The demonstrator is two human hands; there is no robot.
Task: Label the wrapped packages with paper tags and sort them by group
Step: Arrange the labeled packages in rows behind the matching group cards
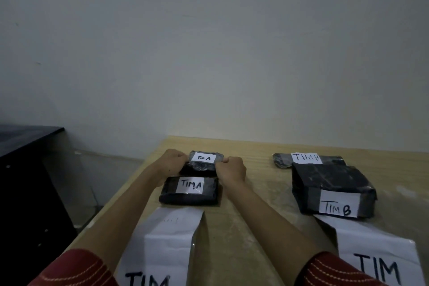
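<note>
Both left hand [173,162] and right hand [232,169] pinch the far package [197,166] between curled fingers [225,160].

Just one feed on my end: head cam, close above the near edge of the counter [260,165], facing forward and only slightly down, so the wall [209,42] fills over half my frame.

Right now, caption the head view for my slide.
Left hand and right hand hold the far TIM A package; two TIM B packages lie to the right.
</note>
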